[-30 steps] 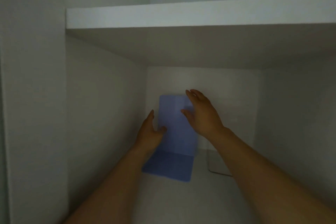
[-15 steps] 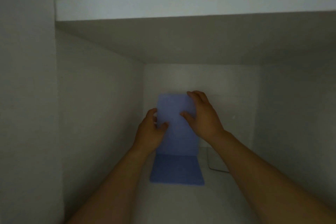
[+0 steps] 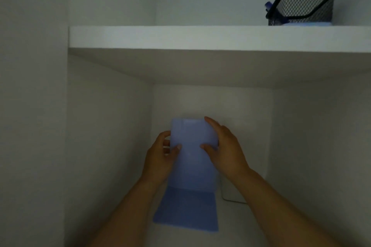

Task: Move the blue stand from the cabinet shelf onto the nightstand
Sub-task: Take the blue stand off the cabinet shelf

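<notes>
The blue stand (image 3: 191, 168) is an L-shaped sheet with an upright panel and a flat foot, deep inside the lower cabinet compartment. My left hand (image 3: 160, 156) clasps the upright panel's left edge, thumb on the front. My right hand (image 3: 224, 150) holds the right edge, fingers reaching over the top corner and thumb pressed on the front. The foot lies near the shelf floor (image 3: 251, 224); whether it touches is unclear. The nightstand is out of view.
A white shelf board (image 3: 200, 37) hangs low over the compartment. On it at the right stands a black mesh basket (image 3: 301, 7) with a blue item inside. White side walls close in left and right. A pale flat object (image 3: 230, 192) leans behind the stand.
Both hands have closed onto the upright panel's edges. The stand has turned to face me squarely and come slightly forward. The view has tilted up, showing the upper shelf and basket.
</notes>
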Demonstrator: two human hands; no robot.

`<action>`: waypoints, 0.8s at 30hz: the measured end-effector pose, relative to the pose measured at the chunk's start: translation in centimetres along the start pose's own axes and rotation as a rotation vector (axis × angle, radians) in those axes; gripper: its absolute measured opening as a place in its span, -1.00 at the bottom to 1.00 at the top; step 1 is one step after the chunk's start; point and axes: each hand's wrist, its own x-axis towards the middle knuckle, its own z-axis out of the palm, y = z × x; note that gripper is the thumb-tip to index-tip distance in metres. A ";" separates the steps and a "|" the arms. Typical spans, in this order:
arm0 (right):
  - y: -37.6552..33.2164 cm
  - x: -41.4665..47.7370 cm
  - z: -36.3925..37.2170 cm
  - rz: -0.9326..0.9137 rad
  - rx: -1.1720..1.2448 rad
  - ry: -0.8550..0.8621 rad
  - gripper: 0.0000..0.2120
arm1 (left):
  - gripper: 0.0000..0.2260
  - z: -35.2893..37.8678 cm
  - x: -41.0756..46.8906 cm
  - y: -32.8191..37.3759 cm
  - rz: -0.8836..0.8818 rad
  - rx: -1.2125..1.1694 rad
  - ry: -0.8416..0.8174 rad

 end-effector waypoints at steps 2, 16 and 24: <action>-0.2 -0.2 -0.1 -0.013 0.010 0.006 -0.38 | -0.70 0.0 -0.2 0.2 -0.001 -0.038 0.002; -2.3 -2.3 -2.9 0.031 0.213 0.028 -0.49 | -0.68 -0.4 -2.3 2.9 -0.019 -0.131 0.018; -5.7 -4.1 -5.5 -0.005 0.240 -0.066 -0.48 | -0.78 -1.9 -7.0 6.0 -0.029 -0.125 0.055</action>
